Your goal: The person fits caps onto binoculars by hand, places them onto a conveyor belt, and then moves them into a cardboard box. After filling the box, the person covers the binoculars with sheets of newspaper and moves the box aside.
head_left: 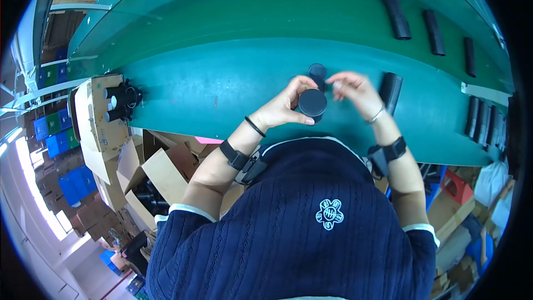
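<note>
Shirt badge: I make out a white flower-shaped emblem on the dark blue shirt, at six o'clock from the held piece; the marks inside it are too small for me to make out.
Box print: small dark marks show on the cardboard box at nine o'clock, too fine for me to read from here.
Left hand: the left hand reaches in from between seven and eight o'clock, curled in a C, thumb on the near side and fingers on the far side, closed around a black cylinder.
Black cylinder: I see its flat round end facing up toward my camera, above the green table.
Right hand: the right hand comes in from four to five o'clock and hangs at about half past two, just beside the cylinder. Its fingers are bent and blurred; I cannot tell how far they are open or whether they hold anything.
Second piece: a smaller dark cylinder sits at twelve o'clock, partly behind the left fingers; I cannot tell if they touch it.
Nearest tube: a black tube lies at three o'clock, just past the right hand.
Farther tubes: three black tubes lie spaced apart between one and three o'clock.
</note>
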The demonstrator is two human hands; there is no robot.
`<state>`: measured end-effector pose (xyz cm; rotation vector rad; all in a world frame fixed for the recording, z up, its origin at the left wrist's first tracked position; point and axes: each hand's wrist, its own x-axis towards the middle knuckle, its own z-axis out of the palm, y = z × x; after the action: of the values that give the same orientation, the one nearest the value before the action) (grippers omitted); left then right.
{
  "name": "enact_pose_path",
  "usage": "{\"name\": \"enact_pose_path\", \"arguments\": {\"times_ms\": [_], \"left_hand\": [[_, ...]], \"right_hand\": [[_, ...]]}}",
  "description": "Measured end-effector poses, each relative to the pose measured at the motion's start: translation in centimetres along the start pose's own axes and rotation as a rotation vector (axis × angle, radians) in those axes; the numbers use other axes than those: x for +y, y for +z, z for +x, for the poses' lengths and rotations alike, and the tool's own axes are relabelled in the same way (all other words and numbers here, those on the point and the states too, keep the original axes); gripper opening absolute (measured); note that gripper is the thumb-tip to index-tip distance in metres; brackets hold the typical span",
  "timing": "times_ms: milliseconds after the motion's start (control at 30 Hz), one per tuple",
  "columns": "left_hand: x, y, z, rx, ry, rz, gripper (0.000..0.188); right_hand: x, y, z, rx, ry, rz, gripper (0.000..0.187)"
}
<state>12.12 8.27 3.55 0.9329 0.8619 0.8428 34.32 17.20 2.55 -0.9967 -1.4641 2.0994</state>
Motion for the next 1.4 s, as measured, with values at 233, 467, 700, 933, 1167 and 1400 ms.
{"name": "enact_pose_path", "arguments": {"times_ms": [233,467,700,933,1167,1400], "left_hand": [[-3.2,-2.3,-1.3,-0.063,-0.064,-0.122,0.073],[-3.7,-0.5,-1.7,0.148,-0.046,-0.321,0.058],[-4.3,-0.2,-2.0,0.122,-0.037,-0.131,0.051],[-3.6,0.0,-2.7,0.011,0.155,0.5,0.06],[-4.4,-0.4,-2.9,0.209,0.323,0.827,0.069],[-3.9,-1.0,-3.0,0.35,0.215,0.57,0.072]], "right_hand": [[3.3,4.6,-1.1,0.03,0.004,0.338,0.026],[2.9,6.1,-0.2,0.027,0.135,0.278,0.033],[2.8,5.5,-0.3,0.015,0.146,0.207,0.032],[3.2,4.9,-2.7,-0.089,0.13,0.263,0.035],[2.0,6.6,-1.1,-0.04,-0.082,-0.035,0.046],[0.6,8.9,0.4,0.034,-0.474,-0.729,0.067]]}}
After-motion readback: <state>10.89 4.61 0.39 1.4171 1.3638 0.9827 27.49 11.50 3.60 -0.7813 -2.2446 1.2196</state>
